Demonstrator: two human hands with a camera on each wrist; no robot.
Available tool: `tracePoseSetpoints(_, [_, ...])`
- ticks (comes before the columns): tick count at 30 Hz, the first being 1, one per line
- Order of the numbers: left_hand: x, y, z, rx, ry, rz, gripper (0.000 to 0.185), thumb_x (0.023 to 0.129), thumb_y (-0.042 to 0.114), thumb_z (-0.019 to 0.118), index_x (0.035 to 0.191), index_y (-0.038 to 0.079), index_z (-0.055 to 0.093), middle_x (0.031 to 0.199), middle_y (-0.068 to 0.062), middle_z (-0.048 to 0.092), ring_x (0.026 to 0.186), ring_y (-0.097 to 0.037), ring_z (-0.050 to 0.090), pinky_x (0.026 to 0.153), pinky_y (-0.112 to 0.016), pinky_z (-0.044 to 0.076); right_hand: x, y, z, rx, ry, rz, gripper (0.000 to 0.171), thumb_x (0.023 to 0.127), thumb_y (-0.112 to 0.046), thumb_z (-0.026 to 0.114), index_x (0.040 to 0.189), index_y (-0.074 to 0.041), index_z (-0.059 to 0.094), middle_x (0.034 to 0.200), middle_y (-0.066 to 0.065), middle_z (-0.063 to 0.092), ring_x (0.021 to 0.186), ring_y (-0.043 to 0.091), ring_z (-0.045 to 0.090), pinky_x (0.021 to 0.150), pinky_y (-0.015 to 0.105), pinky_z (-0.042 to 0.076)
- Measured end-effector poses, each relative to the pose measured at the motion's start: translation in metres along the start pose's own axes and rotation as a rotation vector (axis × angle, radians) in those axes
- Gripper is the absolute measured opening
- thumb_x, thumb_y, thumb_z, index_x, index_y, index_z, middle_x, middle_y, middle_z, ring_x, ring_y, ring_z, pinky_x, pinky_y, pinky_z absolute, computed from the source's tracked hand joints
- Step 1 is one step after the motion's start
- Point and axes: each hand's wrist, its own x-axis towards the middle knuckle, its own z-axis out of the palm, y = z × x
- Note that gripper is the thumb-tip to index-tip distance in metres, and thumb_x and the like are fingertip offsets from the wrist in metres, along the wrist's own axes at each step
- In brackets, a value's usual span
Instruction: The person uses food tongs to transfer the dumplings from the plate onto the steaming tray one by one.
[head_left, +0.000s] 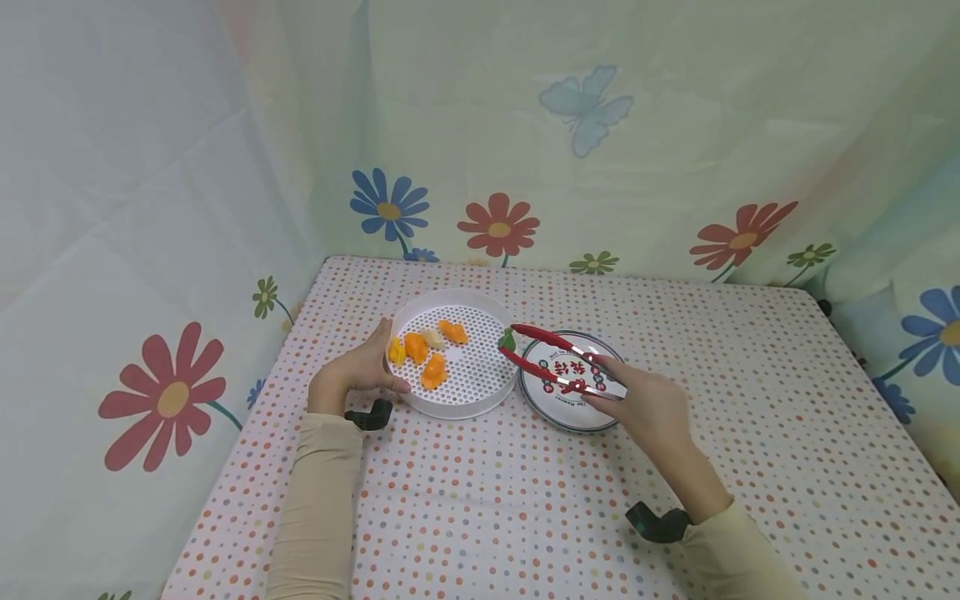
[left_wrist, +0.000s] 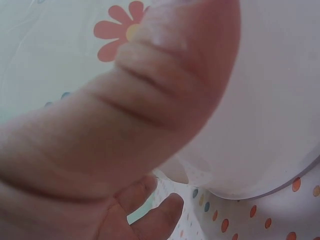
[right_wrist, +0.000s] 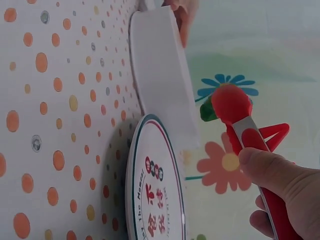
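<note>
My left hand (head_left: pixel 363 365) grips the left side of a round white steamer basket (head_left: pixel 457 410) with a perforated floor. The thumb lies along its wall (left_wrist: pixel 275 110) in the left wrist view. Inside, toward the left, lie several small dumpling-like pieces: orange ones (head_left: pixel 433 372), a yellow one (head_left: pixel 397 352) and a pale one (head_left: pixel 432 338). My right hand (head_left: pixel 648 404) holds red-tipped metal tongs (head_left: pixel 551 337). A small green piece (head_left: pixel 507 340) sits between the tong tips, above the basket's right rim; its exact shape is unclear.
A white plate with a dark rim and red lettering (head_left: pixel 551 408) stands just right of the basket, partly beneath the tongs. The dotted tablecloth (head_left: pixel 480 508) covers the table. Floral curtains (head_left: pixel 480 125) hang close behind and at both sides.
</note>
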Motion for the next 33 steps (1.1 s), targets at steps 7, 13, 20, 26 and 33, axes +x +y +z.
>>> tracePoseSetpoints(7, [0.0,0.0,0.001,-0.005,-0.004,-0.013,0.137,0.061,0.041,0.086,0.152,0.015,-0.012,0.16,-0.008,-0.014,0.148,-0.032,-0.004,0.118,-0.054,0.005,0.014,-0.006,0.009,0.002,-0.019,-0.084,0.065,0.065,-0.042,0.084,0.121,-0.014,0.065,0.05,-0.002,0.053,0.048,0.01,0.031,0.042,0.022,0.019])
tracePoseSetpoints(13, [0.0,0.001,0.0,0.02,0.001,-0.018,0.134,0.064,0.04,0.085,0.152,0.013,-0.012,0.16,-0.009,-0.014,0.148,-0.032,-0.004,0.119,-0.053,0.005,0.024,-0.015,0.012,-0.031,-0.017,-0.17,0.06,0.066,-0.042,0.084,0.117,-0.016,0.067,0.065,0.003,0.069,0.046,0.01,0.04,0.039,0.022,0.024])
tracePoseSetpoints(20, [-0.001,0.001,0.0,0.025,-0.008,0.001,0.133,0.066,0.038,0.085,0.152,0.011,-0.013,0.16,-0.011,-0.016,0.148,-0.033,-0.004,0.119,-0.053,0.005,0.037,-0.025,0.013,-0.061,-0.053,-0.245,0.058,0.062,-0.042,0.086,0.11,-0.016,0.069,0.071,0.001,0.072,0.048,0.007,0.05,0.04,0.021,0.035])
tracePoseSetpoints(26, [0.001,-0.001,0.0,0.023,-0.003,-0.001,0.134,0.064,0.04,0.085,0.152,0.012,-0.012,0.16,-0.01,-0.015,0.148,-0.032,-0.004,0.119,-0.052,0.005,0.049,-0.035,0.007,-0.1,-0.118,-0.28,0.058,0.063,-0.043,0.085,0.112,-0.018,0.067,0.072,-0.005,0.072,0.051,0.007,0.053,0.045,0.025,0.04])
tracePoseSetpoints(33, [0.002,-0.002,0.0,0.027,-0.002,0.004,0.134,0.064,0.04,0.085,0.152,0.011,-0.012,0.16,-0.01,-0.015,0.148,-0.033,-0.004,0.119,-0.054,0.005,0.056,-0.046,0.006,-0.118,-0.144,-0.291,0.052,0.064,-0.04,0.086,0.108,-0.019,0.068,0.064,-0.008,0.067,0.051,0.007,0.054,0.043,0.026,0.041])
